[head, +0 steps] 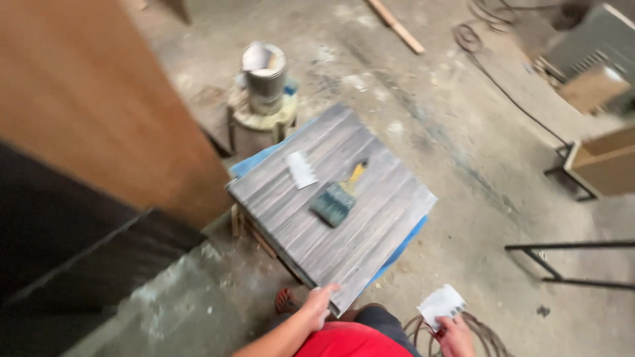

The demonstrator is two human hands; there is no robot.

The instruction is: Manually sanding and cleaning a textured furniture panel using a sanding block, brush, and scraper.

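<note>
Gripping the grey panel's (331, 205) near corner, the left hand (317, 305) sits nearer the brush (338, 197) than the right hand (454, 334), pinching a white scraper (442, 305).

Open metal can (264, 78) on low round stool (259, 119), well beyond left hand. Black cable (493, 76) across concrete floor (423, 119), far ahead. Black metal frame (562, 264) beyond right hand. Brown wooden panel (92, 99) far left.

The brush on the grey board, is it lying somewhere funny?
A little. The brush lies loose on the grey board beside a white notched scraper. The board sits askew, overhanging a blue sheet. The left hand grips its corner.
</note>
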